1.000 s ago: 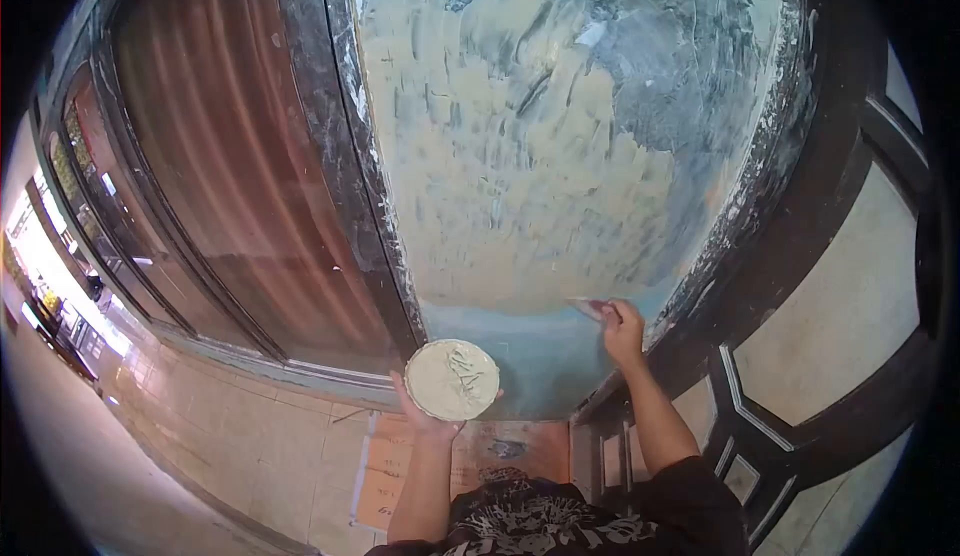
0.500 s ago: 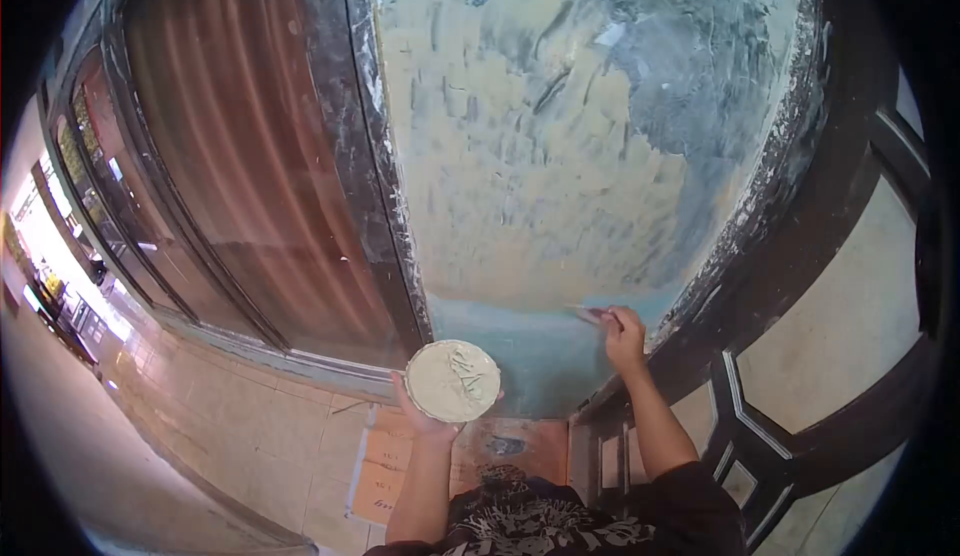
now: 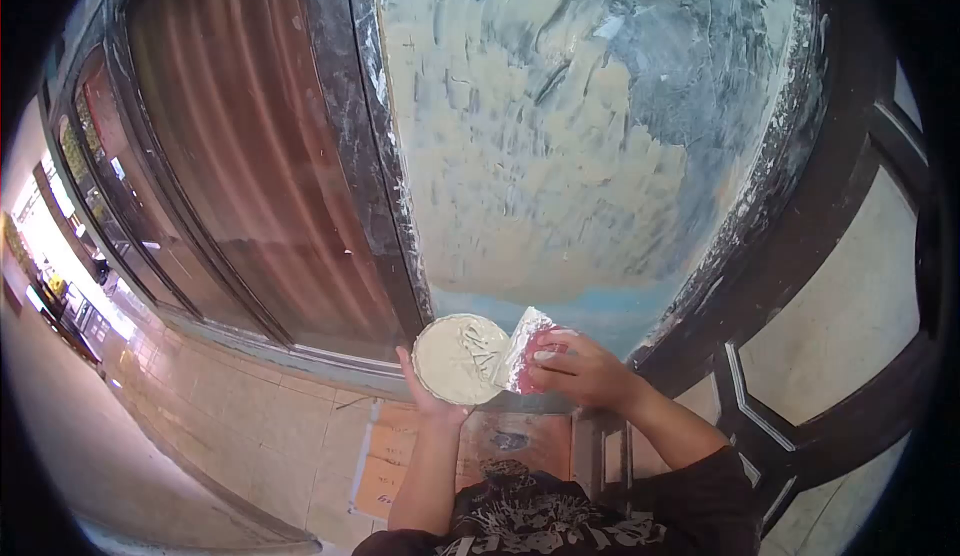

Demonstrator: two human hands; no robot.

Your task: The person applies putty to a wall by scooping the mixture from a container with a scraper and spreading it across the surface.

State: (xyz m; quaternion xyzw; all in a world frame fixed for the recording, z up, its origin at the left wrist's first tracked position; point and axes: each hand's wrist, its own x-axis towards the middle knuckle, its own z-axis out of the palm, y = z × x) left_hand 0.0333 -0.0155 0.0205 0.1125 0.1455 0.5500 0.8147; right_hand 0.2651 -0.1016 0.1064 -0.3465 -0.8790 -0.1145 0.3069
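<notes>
Gripping a red spreader point(image 3: 528, 356) in the right hand point(image 3: 590, 374), pressing fingers against its face; showing pale paste smeared over its left part. Gripping a round tub point(image 3: 420, 341) in the left hand point(image 3: 432, 396), supporting it mainly from beneath, with 1 digit showing beside its left edge. Holding pale paste point(image 3: 445, 366) nearly up to the tub's rim, with ridges running across the right half. Meeting the tub's right edge with the spreader, apparently touching; not showing how deep the blade is reaching.

Risking a tipping tub if pressing too hard at that right edge, being held mostly from below. Risking paste dropping onto the tiled floor point(image 3: 270, 456) if overloading the spreader, and a slipping grip if getting paste on the fingers.

Facing a wall panel point(image 3: 520, 216) just beyond, showing patchy beige over most of it, bluish grey toward its upper right corner and smooth blue along its lower edge. Bordering its left edge with a dark post point(image 3: 345, 126), then a brownish curtain point(image 3: 220, 156) farther left. Crowding the right arm with dark woodwork point(image 3: 780, 286) along the panel's right edge. Lying below on the floor, near the left forearm: orange cardboard point(image 3: 385, 466).
</notes>
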